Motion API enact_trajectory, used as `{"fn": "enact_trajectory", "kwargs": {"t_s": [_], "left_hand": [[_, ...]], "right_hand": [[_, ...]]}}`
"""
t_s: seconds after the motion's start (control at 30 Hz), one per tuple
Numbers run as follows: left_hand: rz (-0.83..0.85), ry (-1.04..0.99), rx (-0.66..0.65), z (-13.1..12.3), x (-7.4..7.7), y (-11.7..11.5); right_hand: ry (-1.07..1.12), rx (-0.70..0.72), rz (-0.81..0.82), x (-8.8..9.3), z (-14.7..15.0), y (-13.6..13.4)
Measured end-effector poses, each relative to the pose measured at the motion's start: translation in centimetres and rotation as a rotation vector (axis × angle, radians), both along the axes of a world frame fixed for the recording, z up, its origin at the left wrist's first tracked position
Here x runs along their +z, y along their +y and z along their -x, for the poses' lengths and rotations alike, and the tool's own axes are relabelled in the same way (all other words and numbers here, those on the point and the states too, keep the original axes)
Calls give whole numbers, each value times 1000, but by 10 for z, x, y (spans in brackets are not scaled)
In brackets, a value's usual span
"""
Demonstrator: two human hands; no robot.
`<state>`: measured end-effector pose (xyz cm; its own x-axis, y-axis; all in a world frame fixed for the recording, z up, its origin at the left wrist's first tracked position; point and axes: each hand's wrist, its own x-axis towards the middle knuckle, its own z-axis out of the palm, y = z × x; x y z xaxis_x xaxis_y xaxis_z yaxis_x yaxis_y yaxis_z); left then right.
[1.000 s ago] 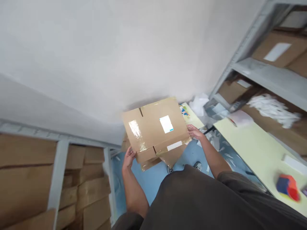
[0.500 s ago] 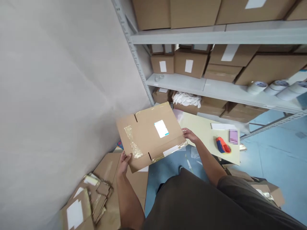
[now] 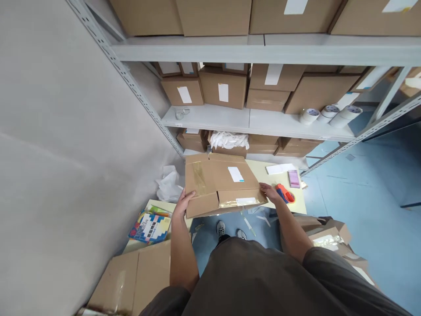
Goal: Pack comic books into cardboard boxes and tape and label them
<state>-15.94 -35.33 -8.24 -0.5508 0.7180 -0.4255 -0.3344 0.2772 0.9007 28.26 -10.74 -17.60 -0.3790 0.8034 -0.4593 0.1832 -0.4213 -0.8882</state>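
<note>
The left hand (image 3: 184, 199) is closed on the near left edge of a flattened cardboard box (image 3: 217, 180), thumb on top and fingers underneath as far as we can tell. The right hand (image 3: 270, 192) grips the near right corner in the same way. We judge that the two holds at opposite ends keep the wide, floppy sheet level and stop it from folding at its creases.

The box is held in the air at about waist height. It hangs over the left end of a pale tabletop (image 3: 297, 204) and in front of the lower shelf (image 3: 230, 119). Its upper face carries strips of clear tape and two white labels.

On the tabletop, just beside the right hand, lies a red and blue tape dispenser (image 3: 285, 194), with a pink pad (image 3: 293, 178) behind it. Rolls of tape (image 3: 329, 113) sit on the shelf, near closed boxes (image 3: 223, 90). Books (image 3: 149, 224) lie to the left, below the left hand.
</note>
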Motion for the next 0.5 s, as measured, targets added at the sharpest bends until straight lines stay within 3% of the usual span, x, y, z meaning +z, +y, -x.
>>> {"fn": "enact_trajectory", "kwargs": {"t_s": [0.13,0.3,0.4,0.5], "left_hand": [[-21,-31,-87,26,-13,53],[4,-121,-215,48,-26,117],[12,-220,-329,50,-29,141],[-15,-330,-451,45,-32,151]], "right_hand": [[35,-88,22,23,-7,1],[60,-268,-28,66,-33,5],[184,-304,-113,92,-47,13],[199,-327,-130,110,-52,30]]}}
